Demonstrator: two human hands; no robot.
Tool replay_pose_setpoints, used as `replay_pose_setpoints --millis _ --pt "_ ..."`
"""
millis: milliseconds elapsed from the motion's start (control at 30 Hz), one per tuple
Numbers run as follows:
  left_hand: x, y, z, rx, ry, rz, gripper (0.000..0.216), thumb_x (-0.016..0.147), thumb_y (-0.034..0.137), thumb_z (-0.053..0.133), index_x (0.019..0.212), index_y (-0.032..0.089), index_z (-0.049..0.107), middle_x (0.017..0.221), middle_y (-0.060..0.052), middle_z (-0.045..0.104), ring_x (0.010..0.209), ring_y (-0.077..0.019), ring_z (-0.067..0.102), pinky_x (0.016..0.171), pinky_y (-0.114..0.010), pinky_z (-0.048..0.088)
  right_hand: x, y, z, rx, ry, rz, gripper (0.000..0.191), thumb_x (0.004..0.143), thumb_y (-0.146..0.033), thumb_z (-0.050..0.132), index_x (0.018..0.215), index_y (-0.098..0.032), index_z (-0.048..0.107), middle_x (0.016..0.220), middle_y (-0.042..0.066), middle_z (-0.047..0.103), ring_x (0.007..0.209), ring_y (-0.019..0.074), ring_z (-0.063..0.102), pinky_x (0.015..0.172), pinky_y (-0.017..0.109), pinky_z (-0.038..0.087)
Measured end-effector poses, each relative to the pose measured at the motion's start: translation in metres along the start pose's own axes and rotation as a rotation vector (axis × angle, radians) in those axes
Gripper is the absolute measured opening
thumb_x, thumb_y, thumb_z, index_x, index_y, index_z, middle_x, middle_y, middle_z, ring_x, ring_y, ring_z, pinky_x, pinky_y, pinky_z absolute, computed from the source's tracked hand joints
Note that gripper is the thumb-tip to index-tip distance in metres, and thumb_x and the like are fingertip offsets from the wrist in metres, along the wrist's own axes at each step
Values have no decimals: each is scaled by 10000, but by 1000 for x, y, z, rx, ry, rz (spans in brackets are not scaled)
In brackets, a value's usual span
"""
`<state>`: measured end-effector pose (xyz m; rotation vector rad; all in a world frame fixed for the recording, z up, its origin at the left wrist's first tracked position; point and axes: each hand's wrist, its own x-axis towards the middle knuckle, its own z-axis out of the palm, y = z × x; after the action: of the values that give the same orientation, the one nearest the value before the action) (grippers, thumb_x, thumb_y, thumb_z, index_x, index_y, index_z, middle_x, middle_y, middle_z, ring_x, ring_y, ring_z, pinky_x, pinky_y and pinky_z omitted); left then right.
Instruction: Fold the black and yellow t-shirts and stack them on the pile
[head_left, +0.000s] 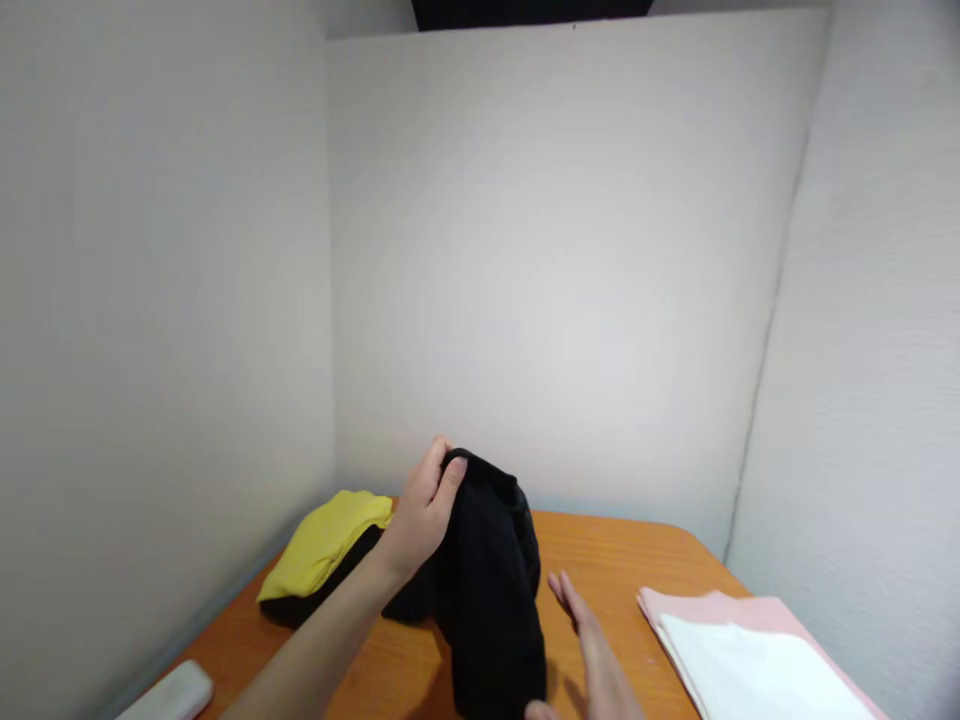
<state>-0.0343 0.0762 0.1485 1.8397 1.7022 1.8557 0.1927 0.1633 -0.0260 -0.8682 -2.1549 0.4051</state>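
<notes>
Left hand (420, 515) pinching, right hand (598, 660) outstretched

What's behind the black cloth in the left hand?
Around the black cloth, the orange table and pale wall show; dark fabric peeks out at left, whether separate I can't tell. Whatever lies directly behind is covered.

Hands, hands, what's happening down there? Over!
Left hand gripping black cloth by top edge. Right hand open beside it, nothing between. Black cloth held up. Yellow cloth off left, white cloth off right.

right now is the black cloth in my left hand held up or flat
Held up: the left hand grips the black cloth by its top edge, with the rest below.
</notes>
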Motion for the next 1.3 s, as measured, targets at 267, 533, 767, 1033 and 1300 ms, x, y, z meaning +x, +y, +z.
replay_pose_setpoints --millis 267,533,767,1033,1300 --pt "-19 -1 23 -311 -143 -208 330 896 544 438 824 224 478 730 41 490 673 -125 459 653 -224 416 14 -57 -25 784 -218 48 710 799 -676 545 1362 -251 464 1422 82 466 1337 307 369 1120 472 278" --pt "-50 -31 47 170 -141 -205 425 930 537 309 744 221 522 732 -9 573 722 -183 546 705 -302 430 20 -65 -15 918 -136 189 548 857 -598 537 1286 -258 555 1297 73 583 1241 279 484 1081 448 340" --pt "-84 -21 62 -27 -362 -328 384 887 539 426 981 234 641 1013 -41 703 969 -213 622 885 -310 464 32 -77 -17 790 -187 8 424 898 -566 473 1151 -259 621 1135 50 646 1123 260 549 1010 387 402" --pt "-24 -15 -10 110 -75 -235 367 831 505 456 936 226 670 975 -23 714 1003 -248 621 905 -344 481 95 -74 -121 408 129 -92 317 851 -528 564 767 -225 516 666 -54 488 657 137 467 608 244 384" --pt "59 25 -98 630 219 57 369 914 429 346 932 145 582 813 -4 599 809 -170 565 800 -335 458 178 -79 -244 99 448 -324 344 835 -520 607 735 -196 552 613 -56 444 580 97 397 544 249 319"
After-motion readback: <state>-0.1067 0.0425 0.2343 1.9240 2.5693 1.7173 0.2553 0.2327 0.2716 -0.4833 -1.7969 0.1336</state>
